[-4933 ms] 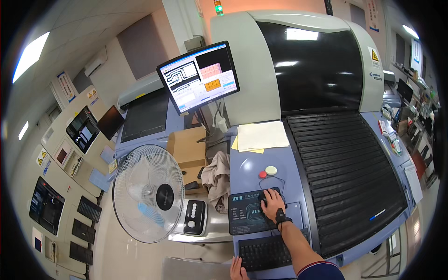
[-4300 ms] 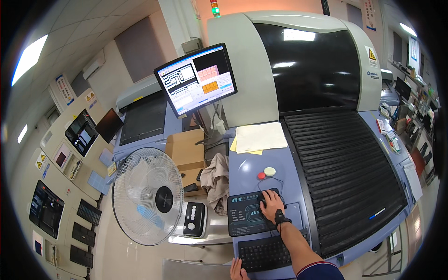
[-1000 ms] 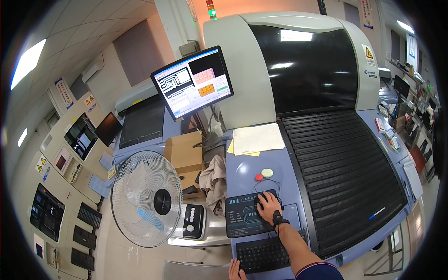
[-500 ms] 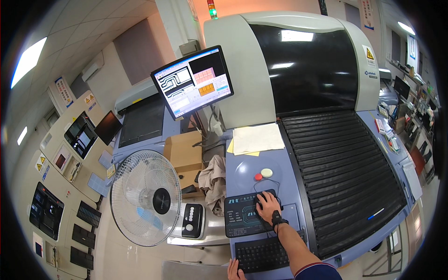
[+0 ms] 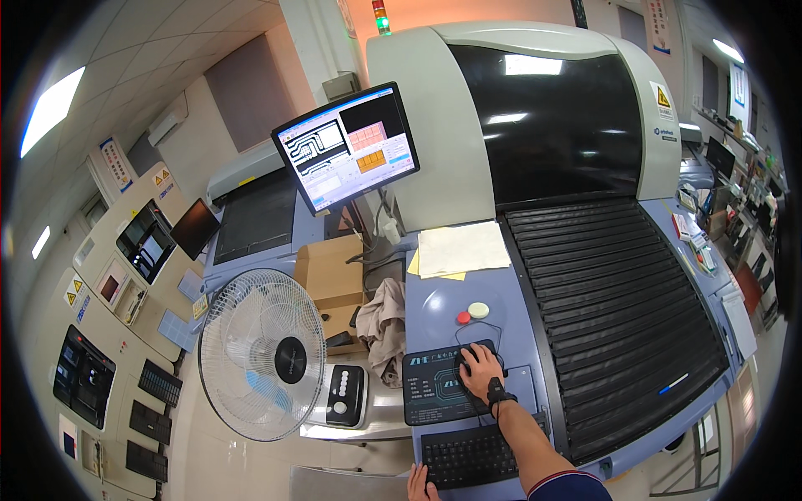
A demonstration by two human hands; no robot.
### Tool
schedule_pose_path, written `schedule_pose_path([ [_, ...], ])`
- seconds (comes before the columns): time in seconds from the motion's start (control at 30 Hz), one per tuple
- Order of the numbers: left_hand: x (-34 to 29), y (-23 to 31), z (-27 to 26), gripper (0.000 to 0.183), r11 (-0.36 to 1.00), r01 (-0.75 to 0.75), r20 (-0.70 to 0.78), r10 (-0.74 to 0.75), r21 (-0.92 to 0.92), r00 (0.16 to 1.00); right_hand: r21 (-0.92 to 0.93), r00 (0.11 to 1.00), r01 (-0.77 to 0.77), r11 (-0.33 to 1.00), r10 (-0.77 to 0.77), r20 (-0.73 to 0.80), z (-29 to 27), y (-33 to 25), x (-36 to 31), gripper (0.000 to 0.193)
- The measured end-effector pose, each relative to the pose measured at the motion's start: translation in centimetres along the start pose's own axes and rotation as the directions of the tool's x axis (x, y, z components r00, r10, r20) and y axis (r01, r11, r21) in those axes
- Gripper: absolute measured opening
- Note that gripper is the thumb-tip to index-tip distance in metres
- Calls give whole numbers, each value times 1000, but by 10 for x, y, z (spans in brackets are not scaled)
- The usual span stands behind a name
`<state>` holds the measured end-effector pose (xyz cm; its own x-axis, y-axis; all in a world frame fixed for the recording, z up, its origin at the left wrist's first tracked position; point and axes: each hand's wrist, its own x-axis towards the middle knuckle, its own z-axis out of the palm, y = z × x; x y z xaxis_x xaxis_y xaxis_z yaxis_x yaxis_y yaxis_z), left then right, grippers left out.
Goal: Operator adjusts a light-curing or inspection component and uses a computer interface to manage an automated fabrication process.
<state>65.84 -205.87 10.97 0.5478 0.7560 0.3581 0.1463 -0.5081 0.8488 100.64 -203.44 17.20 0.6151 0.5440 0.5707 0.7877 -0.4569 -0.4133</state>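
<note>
My right hand [image 5: 480, 371], with a dark watch on the wrist, rests over a black computer mouse [image 5: 464, 357]. Its fingers curve over the mouse and hide most of it. Under the mouse lies a dark mouse pad [image 5: 433, 391] with light blue print. Close to the lower edge, my left hand [image 5: 420, 484] shows only in part. Its fingers lie extended at the left end of a black keyboard [image 5: 468, 455], holding nothing. A tilted monitor [image 5: 347, 150] displays black-and-white track patterns beside pink and orange panels.
A large machine [image 5: 551, 117] with a dark cover and black ribbed bed [image 5: 618, 326] stands to the right. Red and cream buttons [image 5: 470, 314] and white sheets [image 5: 464, 250] are on the console. A fan [image 5: 263, 355], open cardboard box [image 5: 330, 271] and crumpled cloth [image 5: 384, 326] stand left.
</note>
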Motion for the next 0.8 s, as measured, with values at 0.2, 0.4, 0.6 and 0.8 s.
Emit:
schedule_pose_path([
  [0.2,2,-1,-1,52,1000,-1,6,1,6,1000,1,1000,-2,1000,2,-1,3,1,1,40],
  [0.4,2,0,-1,53,1000,-5,11,5,11,1000,3,1000,-3,1000,3,-4,1,0,1,40],
  [0.6,0,0,0,53,1000,-4,16,4,12,1000,4,1000,-9,1000,9,10,0,1,-1,40],
  [0.8,0,-1,-1,53,1000,-9,22,8,17,1000,9,1000,-6,1000,6,-1,0,0,1,40],
])
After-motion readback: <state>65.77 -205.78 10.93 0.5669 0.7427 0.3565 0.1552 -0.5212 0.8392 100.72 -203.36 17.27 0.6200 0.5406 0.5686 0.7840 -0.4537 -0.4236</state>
